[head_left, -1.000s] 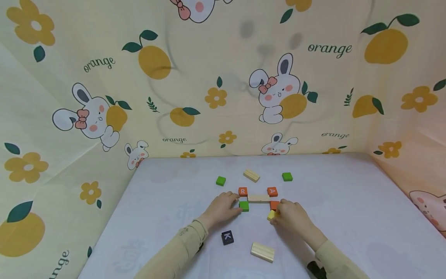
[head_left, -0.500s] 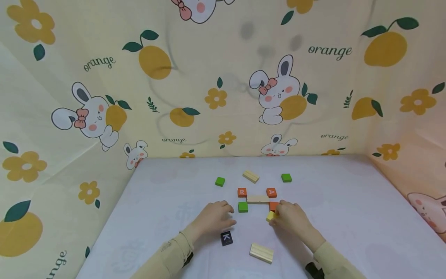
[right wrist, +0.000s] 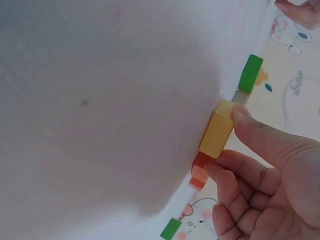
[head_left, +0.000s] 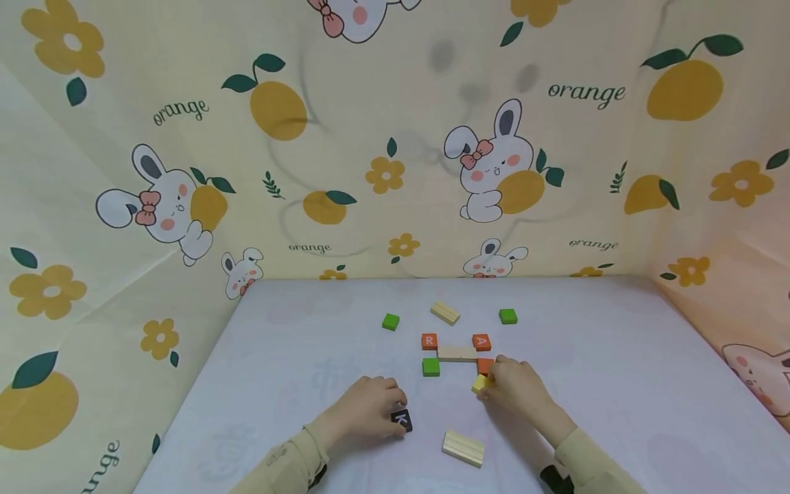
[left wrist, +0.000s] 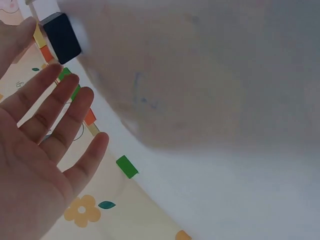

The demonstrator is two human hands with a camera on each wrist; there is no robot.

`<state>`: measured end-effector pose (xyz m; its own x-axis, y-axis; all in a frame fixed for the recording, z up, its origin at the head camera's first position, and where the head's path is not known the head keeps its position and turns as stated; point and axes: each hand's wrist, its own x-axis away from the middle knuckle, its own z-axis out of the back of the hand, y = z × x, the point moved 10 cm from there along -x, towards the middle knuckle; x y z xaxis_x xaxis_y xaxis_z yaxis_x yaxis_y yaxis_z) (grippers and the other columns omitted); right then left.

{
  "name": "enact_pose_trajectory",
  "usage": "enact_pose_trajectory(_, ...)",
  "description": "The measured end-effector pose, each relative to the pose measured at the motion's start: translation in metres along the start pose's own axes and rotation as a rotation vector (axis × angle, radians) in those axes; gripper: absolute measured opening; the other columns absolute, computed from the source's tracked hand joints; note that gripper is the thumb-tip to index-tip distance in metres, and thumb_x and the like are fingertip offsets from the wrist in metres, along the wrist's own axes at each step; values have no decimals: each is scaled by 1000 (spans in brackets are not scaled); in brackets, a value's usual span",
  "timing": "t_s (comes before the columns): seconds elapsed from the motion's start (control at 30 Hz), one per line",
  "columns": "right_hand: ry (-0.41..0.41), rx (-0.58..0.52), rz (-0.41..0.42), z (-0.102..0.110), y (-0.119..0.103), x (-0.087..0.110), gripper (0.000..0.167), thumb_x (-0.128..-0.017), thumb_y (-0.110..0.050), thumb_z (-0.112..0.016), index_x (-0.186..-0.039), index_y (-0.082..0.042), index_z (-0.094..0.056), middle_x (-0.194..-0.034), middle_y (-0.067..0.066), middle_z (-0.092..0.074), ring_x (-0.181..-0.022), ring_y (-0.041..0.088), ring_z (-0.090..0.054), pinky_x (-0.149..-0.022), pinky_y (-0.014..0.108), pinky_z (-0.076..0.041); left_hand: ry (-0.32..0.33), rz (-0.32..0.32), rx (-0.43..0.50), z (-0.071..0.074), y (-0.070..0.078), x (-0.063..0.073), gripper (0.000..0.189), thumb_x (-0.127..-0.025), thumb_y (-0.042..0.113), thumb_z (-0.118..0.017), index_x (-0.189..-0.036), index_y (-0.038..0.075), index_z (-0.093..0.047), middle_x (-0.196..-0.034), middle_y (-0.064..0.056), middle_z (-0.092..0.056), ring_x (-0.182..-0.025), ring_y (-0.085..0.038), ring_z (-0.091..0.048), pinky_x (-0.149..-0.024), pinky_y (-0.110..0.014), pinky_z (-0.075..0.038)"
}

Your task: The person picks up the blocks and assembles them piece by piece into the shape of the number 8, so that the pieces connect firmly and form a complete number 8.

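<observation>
My left hand [head_left: 364, 408] is at the black block [head_left: 402, 420] marked K, thumb and forefinger on either side of it. In the left wrist view that hand [left wrist: 40, 135] has its fingers spread, with the forefinger tip right at one end of the black block [left wrist: 61, 38]. My right hand [head_left: 520, 387] pinches a yellow block [head_left: 479, 384] just in front of an orange block [head_left: 484, 366]. The right wrist view shows thumb and forefinger at opposite ends of the yellow block [right wrist: 217, 131], the other fingers curled.
A flat wooden plank [head_left: 457, 353] lies between orange blocks R [head_left: 428, 341] and A [head_left: 481, 342], with a green block [head_left: 431, 367] at its left. Green blocks [head_left: 391, 322] [head_left: 508, 316] and a plank [head_left: 445, 313] lie behind. Another plank [head_left: 463, 449] lies in front.
My left hand has left the green block and come back toward me and to the left, down to the black K block. My right hand stays at the yellow block.
</observation>
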<state>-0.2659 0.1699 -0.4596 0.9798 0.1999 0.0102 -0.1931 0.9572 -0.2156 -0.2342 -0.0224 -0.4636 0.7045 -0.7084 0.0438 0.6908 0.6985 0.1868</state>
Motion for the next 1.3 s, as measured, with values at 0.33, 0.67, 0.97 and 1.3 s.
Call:
enact_pose_trajectory(0.33, -6, -9, -12, -2, 2, -1, 28, -66, -30, -81, -73, -8, -66, -70, -1, -54, -58, 12, -43, -62, 35, -41, 28, -26, -31, -3, 0, 1, 29, -72, 41, -73, -96, 26, -67, -86, 14, -61, -77, -1, -51, -75, -25, -43)
enact_pose_trajectory(0.67, -9, -16, -19, -5, 4, -2, 29, -65, -31, -82, -71, -8, -65, -69, -1, -53, -58, 12, -43, -61, 33, -40, 49, 8, -64, -5, 4, -8, 25, -79, 41, -69, -95, 22, -65, -87, 12, -62, -77, -2, -50, -72, -22, -42)
enact_pose_trajectory(0.97, -25, -13, -26, -6, 5, -3, 29, -66, -31, -81, -72, -8, -65, -69, -2, -52, -59, 12, -43, -62, 32, -39, 85, 1, -145, -7, 13, -28, 28, -81, 45, -66, -93, 21, -63, -89, 10, -63, -76, -4, -52, -73, -24, -43)
enact_pose_trajectory(1.3, -21, -16, -36, -5, 5, -3, 29, -67, -30, -81, -74, -7, -67, -71, -1, -55, -59, 12, -44, -63, 33, -41, 96, 45, -172, -6, 19, -52, 29, -82, 48, -64, -90, 20, -62, -83, 11, -58, -68, -2, -46, -62, -20, -34)
